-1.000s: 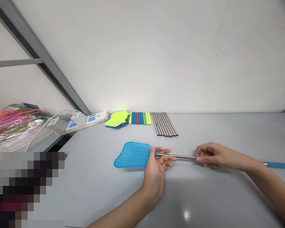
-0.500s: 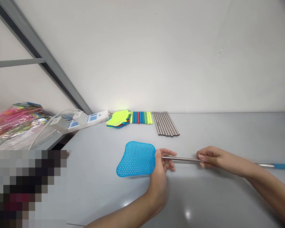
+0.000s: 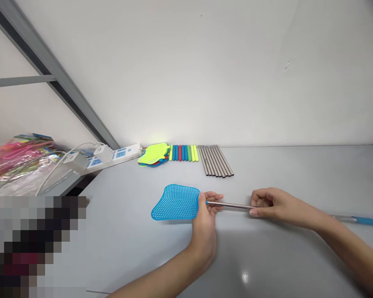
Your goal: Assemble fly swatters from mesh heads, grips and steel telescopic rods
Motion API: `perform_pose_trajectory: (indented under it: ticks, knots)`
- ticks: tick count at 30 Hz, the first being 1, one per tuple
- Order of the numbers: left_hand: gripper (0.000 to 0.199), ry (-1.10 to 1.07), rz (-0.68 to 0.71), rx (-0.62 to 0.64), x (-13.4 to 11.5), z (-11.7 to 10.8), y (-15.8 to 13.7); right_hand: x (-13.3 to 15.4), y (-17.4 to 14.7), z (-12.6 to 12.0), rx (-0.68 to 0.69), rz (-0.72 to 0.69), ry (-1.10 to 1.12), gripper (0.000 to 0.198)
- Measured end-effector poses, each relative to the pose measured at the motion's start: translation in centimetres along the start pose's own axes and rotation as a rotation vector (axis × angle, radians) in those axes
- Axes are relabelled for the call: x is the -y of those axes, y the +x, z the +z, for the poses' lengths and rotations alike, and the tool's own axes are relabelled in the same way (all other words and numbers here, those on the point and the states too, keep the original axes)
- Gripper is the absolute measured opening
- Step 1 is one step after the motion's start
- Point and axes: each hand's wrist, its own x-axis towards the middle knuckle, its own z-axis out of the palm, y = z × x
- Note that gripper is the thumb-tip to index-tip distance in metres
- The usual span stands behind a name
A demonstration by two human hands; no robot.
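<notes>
Blue perforated plastic swatter head (image 3: 176, 203) hangs over the grey table (image 3: 133, 231) in the left hand (image 3: 205, 218), fingertips spread, as the right hand (image 3: 271, 203), pinching its silvery metal rod (image 3: 233, 205), edges closer, seemingly for control.

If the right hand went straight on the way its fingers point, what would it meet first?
Past the metal rod it pinches, the right hand would likely meet the left hand at the blue mesh head; depth is hard to judge.

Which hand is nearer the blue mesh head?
The left hand: it touches the blue mesh head at its tube end. The right hand is farther off, along the metal tube.
</notes>
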Motion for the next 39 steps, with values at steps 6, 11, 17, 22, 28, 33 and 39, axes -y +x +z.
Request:
perform_pose_trajectory:
  ticks: [6, 11, 17, 22, 28, 33, 39]
  knots:
    - [0.026, -0.039, -0.018, 0.194, 0.2, -0.2, -0.1, 0.0, 0.1, 0.1, -0.051, -0.056, -0.071, 0.030]
    - [0.030, -0.012, -0.042, 0.373, 0.2, -0.2, -1.0, -0.4, -0.3, -0.3, 0.169, -0.031, 0.106, 0.029]
    - [0.029, -0.022, -0.107, 0.398, 0.3, -0.2, -1.0, -0.8, -0.3, -0.1, 0.403, 0.055, 0.381, 0.031]
    - [0.028, -0.048, -0.076, 0.229, 0.1, -0.1, -0.4, -0.3, -0.2, -0.1, 0.279, 0.026, 0.238, 0.032]
    - [0.031, -0.025, -0.038, 0.073, -0.6, 0.0, 0.0, -0.4, 0.0, -0.4, 0.042, 0.009, 0.034, 0.025]
    - [0.027, -0.028, 0.002, 0.211, -0.6, 0.0, -0.4, 0.4, -0.2, 0.2, -0.071, -0.060, -0.069, 0.034]
    - [0.028, -0.044, -0.052, 0.300, -0.3, 0.0, -1.1, 0.2, -0.4, 0.3, 0.107, 0.046, 0.130, 0.039]
